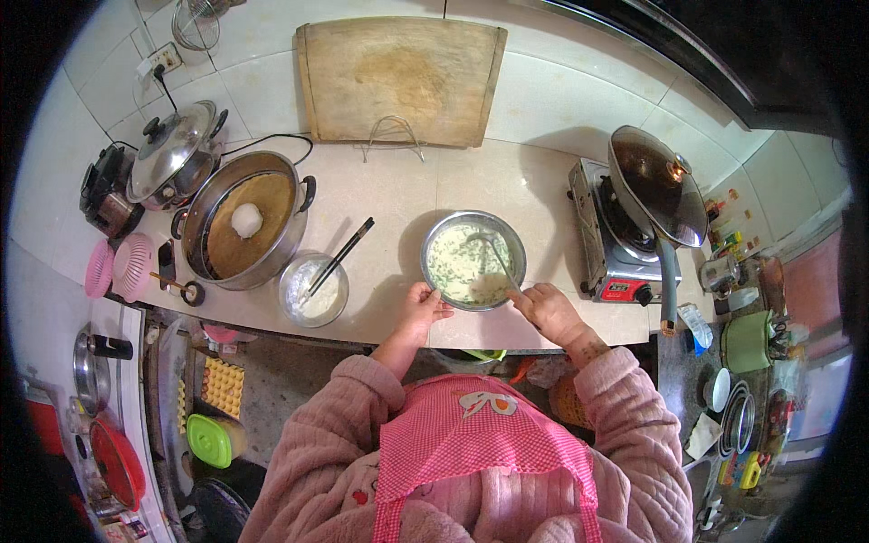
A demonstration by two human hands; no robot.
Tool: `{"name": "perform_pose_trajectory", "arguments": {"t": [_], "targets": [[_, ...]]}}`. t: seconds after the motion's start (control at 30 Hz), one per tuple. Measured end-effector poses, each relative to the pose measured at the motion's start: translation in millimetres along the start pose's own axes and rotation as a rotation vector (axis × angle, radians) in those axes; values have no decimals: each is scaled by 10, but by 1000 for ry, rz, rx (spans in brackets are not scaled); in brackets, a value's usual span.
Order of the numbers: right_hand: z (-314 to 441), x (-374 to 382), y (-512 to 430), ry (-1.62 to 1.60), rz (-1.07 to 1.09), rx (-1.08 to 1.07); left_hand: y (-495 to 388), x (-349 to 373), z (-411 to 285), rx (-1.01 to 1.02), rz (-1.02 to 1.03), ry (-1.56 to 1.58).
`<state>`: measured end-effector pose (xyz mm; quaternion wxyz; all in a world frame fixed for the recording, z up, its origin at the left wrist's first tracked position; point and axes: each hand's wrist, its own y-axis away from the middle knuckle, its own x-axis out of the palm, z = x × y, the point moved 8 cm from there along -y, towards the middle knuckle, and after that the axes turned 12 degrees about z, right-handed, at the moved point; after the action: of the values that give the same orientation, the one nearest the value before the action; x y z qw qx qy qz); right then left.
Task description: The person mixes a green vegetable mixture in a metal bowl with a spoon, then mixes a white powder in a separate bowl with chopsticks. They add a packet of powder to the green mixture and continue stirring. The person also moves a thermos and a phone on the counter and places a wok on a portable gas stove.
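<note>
A round metal bowl stands near the counter's front edge. Inside it is a pale, runny batter flecked with green bits. My left hand grips the bowl's rim at its lower left, thumb and fingers on the wall. In my right hand is the handle of a metal spoon, whose head dips into the batter. To the left, a glass bowl contains white, floury paste, and a pair of dark chopsticks leans in it.
Left of the glass bowl is a large steel pot with a white dough ball on a brown liner. A lidded wok sits on a portable gas stove, its handle jutting forward. Behind, a wooden board leans against the wall beside a wire rack.
</note>
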<state>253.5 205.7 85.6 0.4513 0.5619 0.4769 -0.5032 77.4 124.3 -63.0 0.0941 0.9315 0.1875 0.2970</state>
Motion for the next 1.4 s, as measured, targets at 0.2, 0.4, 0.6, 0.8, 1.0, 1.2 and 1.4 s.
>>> {"name": "perform_pose_trajectory", "arguments": {"t": [0.2,0.4,0.6,0.8,1.0,1.2,1.4], "targets": [[13,-262,97,-250,-11,199,-13,11,-23,-11,2,-50],[-185,-267,97,-877,27,456,16,46,-51,-31,0,-16],[-267,325,145,-1750,-169,659,-9,2,-15,9,16,-37],[-266,398,76,-1888,-391,655,-47,-4,8,5,35,-24],[-310,60,53,-1232,-386,479,-15,-2,-11,5,-19,-41],[-66,-224,28,-404,-220,251,-37,-24,16,3,-9,-20],[-141,-143,155,-675,-159,406,-44,-28,-10,7,4,-19]]}}
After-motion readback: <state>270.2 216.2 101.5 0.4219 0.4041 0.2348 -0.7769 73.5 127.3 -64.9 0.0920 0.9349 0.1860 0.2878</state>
